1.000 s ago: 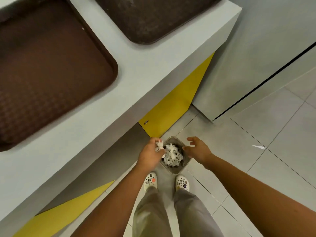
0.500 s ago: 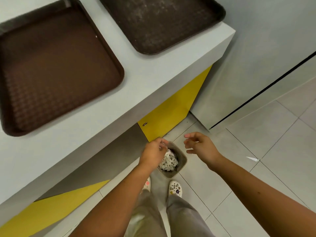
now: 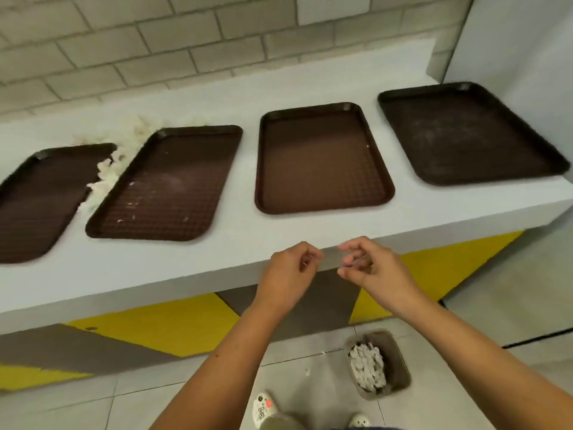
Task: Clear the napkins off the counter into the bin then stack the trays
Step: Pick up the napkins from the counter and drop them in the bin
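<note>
Several brown trays lie in a row on the white counter point(image 3: 242, 231): far left tray point(image 3: 40, 200), second tray point(image 3: 167, 184), third tray point(image 3: 322, 156), right tray point(image 3: 465, 131). Crumpled white napkins point(image 3: 108, 172) sit in a heap between and behind the two left trays. A small grey bin point(image 3: 400, 358) on the floor holds crumpled napkins point(image 3: 367, 367). My left hand point(image 3: 288, 274) and my right hand point(image 3: 372, 268) hover in front of the counter edge, fingers loosely curled, holding nothing.
A tiled wall point(image 3: 186, 41) backs the counter. Yellow and brown panels point(image 3: 161, 324) run below it. Small paper scraps point(image 3: 307, 371) lie on the floor tiles near my shoes point(image 3: 263, 408). A white wall point(image 3: 521, 35) closes the right end.
Both hands rose from the bin to the counter's front edge. The left hand let go of the napkins into the bin. My view swung up onto the whole counter.
</note>
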Demonstrator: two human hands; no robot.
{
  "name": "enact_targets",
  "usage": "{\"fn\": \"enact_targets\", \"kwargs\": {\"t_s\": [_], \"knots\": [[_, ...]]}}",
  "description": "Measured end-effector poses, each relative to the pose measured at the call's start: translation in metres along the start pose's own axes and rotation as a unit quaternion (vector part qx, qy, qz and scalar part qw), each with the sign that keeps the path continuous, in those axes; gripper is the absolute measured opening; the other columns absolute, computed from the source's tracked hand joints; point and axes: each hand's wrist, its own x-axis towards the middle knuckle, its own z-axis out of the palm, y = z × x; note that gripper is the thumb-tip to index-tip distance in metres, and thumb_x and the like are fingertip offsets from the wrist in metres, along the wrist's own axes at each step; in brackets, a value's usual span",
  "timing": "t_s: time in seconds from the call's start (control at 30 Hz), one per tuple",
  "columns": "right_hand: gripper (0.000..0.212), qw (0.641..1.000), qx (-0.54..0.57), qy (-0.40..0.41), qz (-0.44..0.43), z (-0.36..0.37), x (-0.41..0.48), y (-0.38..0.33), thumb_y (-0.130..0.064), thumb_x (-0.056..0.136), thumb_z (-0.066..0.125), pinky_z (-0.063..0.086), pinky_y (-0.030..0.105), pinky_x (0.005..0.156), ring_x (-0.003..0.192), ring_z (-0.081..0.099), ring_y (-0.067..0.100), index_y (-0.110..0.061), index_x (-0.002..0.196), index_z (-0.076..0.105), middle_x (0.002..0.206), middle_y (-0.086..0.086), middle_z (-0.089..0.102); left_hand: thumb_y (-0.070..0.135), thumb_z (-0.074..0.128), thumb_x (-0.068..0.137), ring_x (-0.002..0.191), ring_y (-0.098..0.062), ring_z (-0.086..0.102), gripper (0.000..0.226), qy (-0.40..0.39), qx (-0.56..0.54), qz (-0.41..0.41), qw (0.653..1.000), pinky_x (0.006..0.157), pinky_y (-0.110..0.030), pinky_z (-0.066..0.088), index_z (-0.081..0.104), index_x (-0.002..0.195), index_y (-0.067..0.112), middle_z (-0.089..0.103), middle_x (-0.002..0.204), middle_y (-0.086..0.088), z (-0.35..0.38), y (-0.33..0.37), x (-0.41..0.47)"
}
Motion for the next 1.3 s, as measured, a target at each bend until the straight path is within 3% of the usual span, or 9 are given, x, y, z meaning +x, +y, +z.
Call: {"fn": "enact_targets", "kwargs": {"t_s": [0.13, 0.27, 0.43, 0.6, 0.77, 0.87, 1.03, 1.13, 1.3], "knots": [[0.033, 0.997, -0.007, -0.045, -0.059, 0.048, 0.034, -0.061, -0.018, 0.079, 0.077, 0.051, 0.024, 0.070, 0.071, 0.061, 0.011, -0.032, 0.104, 0.062, 0.088, -0.005, 0.064, 0.031, 0.059, 0.090, 0.078, -0.005, 0.062, 0.011, 0.096, 0.031, -0.042, 0.994, 0.075, -0.029, 0.053, 0.065, 0.096, 0.038, 0.067, 0.083, 0.015, -0.083, -0.038, -0.016], [0.031, 0.990, -0.017, -0.086, -0.113, 0.107, 0.068, -0.124, -0.023, 0.081, 0.076, 0.053, 0.027, 0.071, 0.077, 0.063, 0.010, -0.034, 0.105, 0.061, 0.091, -0.008, 0.065, 0.033, 0.060, 0.090, 0.078, 0.002, 0.060, 0.010, 0.159, 0.039, -0.066, 0.984, 0.073, -0.029, 0.053, 0.064, 0.097, 0.039, 0.065, 0.085, 0.019, -0.170, -0.088, -0.028], [0.029, 0.987, 0.016, -0.081, -0.139, 0.182, 0.103, -0.185, -0.021, 0.081, 0.076, 0.050, 0.015, 0.066, 0.075, 0.061, 0.015, -0.033, 0.104, 0.063, 0.092, -0.005, 0.065, 0.032, 0.060, 0.090, 0.077, 0.003, 0.059, 0.010, 0.195, 0.061, -0.085, 0.975, 0.071, -0.027, 0.052, 0.063, 0.095, 0.039, 0.065, 0.084, 0.020, -0.263, -0.158, -0.040], [0.024, 0.989, 0.015, -0.061, -0.135, 0.255, 0.128, -0.219, -0.020, 0.082, 0.074, 0.051, 0.013, 0.063, 0.077, 0.063, 0.017, -0.030, 0.102, 0.065, 0.097, -0.005, 0.064, 0.029, 0.059, 0.091, 0.074, 0.001, 0.060, 0.011, 0.195, 0.090, -0.107, 0.971, 0.066, -0.025, 0.050, 0.064, 0.096, 0.038, 0.065, 0.088, 0.018, -0.330, -0.237, -0.039], [0.022, 0.990, -0.012, -0.065, -0.127, 0.299, 0.143, -0.232, -0.022, 0.085, 0.072, 0.049, 0.009, 0.062, 0.077, 0.063, 0.011, -0.030, 0.104, 0.065, 0.104, -0.010, 0.059, 0.031, 0.061, 0.093, 0.095, -0.007, 0.059, 0.028, 0.158, 0.133, -0.163, 0.965, 0.081, -0.026, 0.050, 0.060, 0.121, 0.031, 0.057, 0.130, 0.007, -0.358, -0.298, -0.001], [0.021, 0.989, -0.035, -0.071, -0.123, 0.309, 0.164, -0.233, -0.023, 0.086, 0.071, 0.050, 0.010, 0.063, 0.077, 0.062, 0.012, -0.029, 0.105, 0.065, 0.104, -0.009, 0.059, 0.030, 0.061, 0.093, 0.113, -0.016, 0.058, 0.040, 0.143, 0.121, -0.175, 0.967, 0.089, -0.029, 0.048, 0.053, 0.133, 0.028, 0.049, 0.141, 0.003, -0.364, -0.318, 0.036], [0.016, 0.988, -0.053, -0.082, -0.120, 0.317, 0.212, -0.231, -0.025, 0.087, 0.069, 0.046, 0.011, 0.067, 0.074, 0.060, 0.006, -0.031, 0.101, 0.067, 0.099, -0.010, 0.062, 0.023, 0.051, 0.098, 0.120, -0.015, 0.055, 0.042, 0.134, 0.129, -0.144, 0.972, 0.098, -0.035, 0.047, 0.046, 0.140, 0.028, 0.042, 0.147, 0.008, -0.363, -0.334, 0.091], [0.012, 0.987, -0.060, -0.099, -0.115, 0.324, 0.238, -0.231, -0.024, 0.088, 0.068, 0.044, 0.010, 0.066, 0.066, 0.056, 0.000, -0.030, 0.099, 0.067, 0.092, -0.010, 0.064, 0.027, 0.050, 0.099, 0.118, -0.017, 0.057, 0.043, 0.108, 0.169, -0.160, 0.966, 0.096, -0.037, 0.049, 0.043, 0.141, 0.029, 0.049, 0.141, 0.005, -0.360, -0.343, 0.111], [0.011, 0.989, -0.026, -0.129, -0.066, 0.355, 0.265, -0.236, -0.025, 0.092, 0.061, 0.056, 0.030, 0.079, 0.077, 0.064, 0.011, -0.029, 0.100, 0.067, 0.089, -0.005, 0.065, 0.032, 0.054, 0.097, 0.104, -0.013, 0.061, 0.023, 0.092, 0.191, -0.151, 0.966, 0.085, -0.029, 0.046, 0.062, 0.118, 0.028, 0.060, 0.121, 0.008, -0.364, -0.344, 0.113]]}}
